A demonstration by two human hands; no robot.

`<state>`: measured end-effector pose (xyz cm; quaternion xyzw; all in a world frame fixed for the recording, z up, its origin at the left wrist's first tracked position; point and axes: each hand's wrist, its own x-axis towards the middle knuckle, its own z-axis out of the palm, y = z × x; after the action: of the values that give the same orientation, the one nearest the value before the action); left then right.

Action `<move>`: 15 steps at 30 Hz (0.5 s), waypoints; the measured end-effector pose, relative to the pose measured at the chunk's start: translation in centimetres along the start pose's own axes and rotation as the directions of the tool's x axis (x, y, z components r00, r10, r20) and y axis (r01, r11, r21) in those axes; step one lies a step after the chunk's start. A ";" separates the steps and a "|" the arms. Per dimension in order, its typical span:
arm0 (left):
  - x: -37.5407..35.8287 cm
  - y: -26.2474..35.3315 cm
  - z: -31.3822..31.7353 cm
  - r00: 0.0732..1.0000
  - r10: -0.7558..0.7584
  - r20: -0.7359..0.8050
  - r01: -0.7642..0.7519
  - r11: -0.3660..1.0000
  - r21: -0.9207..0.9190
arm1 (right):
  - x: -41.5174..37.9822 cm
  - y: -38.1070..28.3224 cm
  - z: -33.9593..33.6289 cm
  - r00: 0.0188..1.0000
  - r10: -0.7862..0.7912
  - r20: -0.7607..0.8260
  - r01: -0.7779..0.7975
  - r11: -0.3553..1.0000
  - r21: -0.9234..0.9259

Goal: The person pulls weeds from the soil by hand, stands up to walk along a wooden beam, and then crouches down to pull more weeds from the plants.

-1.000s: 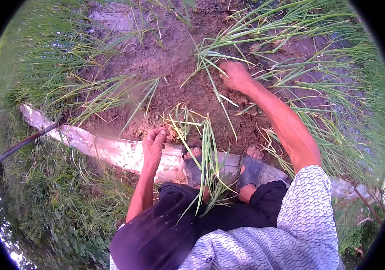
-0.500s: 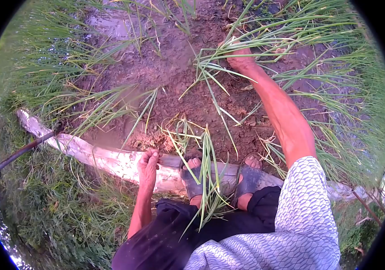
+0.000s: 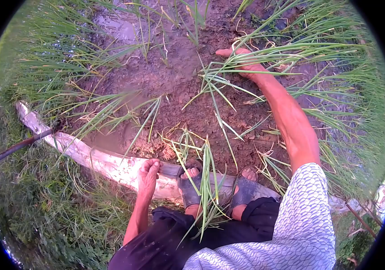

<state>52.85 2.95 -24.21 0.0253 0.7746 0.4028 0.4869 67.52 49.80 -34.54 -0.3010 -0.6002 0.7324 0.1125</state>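
My right hand (image 3: pixel 245 60) reaches into a bunch of long green onion leaves (image 3: pixel 287 53) lying on the mud. Leaves cross over the hand and hide most of its fingers; one digit points out to the left. My left hand (image 3: pixel 148 174) is curled closed over the pale log-like edging, thumb against the fingers; whatever may be in it is hidden. Another bunch of green onions (image 3: pixel 207 173) hangs over the edging between my feet and down toward my lap. A smaller tuft (image 3: pixel 271 164) lies right of my right foot.
Both sandalled feet (image 3: pixel 244 191) stand on the pale edging (image 3: pixel 95 163) along the wet mud (image 3: pixel 170 85). Standing green plants (image 3: pixel 44 67) grow on both sides. A dark pole (image 3: pixel 14 153) meets the edging at left. Grass and weeds (image 3: pixel 66 202) cover the near side.
My right hand has shifted slightly right and down, and a digit now stretches out to the left from under the leaves. My left hand stays closed in nearly the same place.
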 end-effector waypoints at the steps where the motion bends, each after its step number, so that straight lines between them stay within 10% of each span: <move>1: -0.1 0.0 0.0 1.000 -0.003 -0.001 0.003 1.000 0.000 | 0.8 -0.2 0.2 0.994 0.101 0.039 -0.104 0.990 0.099; 3: -0.3 0.3 -0.1 1.000 -0.007 0.001 0.007 1.000 0.002 | 2.1 -1.4 0.8 0.955 0.297 -0.017 -0.297 0.953 -0.051; 5: -0.4 0.0 -0.3 1.000 -0.012 -0.005 0.011 1.000 -0.013 | 2.2 -2.2 0.1 0.966 -0.068 0.249 0.219 0.726 -0.652; 8: -0.5 -0.6 -0.3 1.000 -0.022 -0.012 0.021 1.000 -0.003 | 2.9 -1.2 -0.8 0.886 -0.227 0.405 0.462 0.346 -0.817; 11: -0.8 -0.8 0.1 1.000 -0.029 -0.008 0.029 0.999 -0.038 | 2.5 -0.4 -1.4 0.963 -0.267 0.031 0.254 0.870 -0.422; 15: -0.8 -0.9 0.2 0.999 -0.046 0.021 0.046 0.999 -0.016 | -0.1 -1.2 -3.2 0.976 -0.131 -0.176 0.007 0.819 -0.573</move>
<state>53.73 2.08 -24.21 0.0076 0.7666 0.3976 0.5042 69.23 52.61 -33.69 -0.3734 -0.7868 0.4799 0.1061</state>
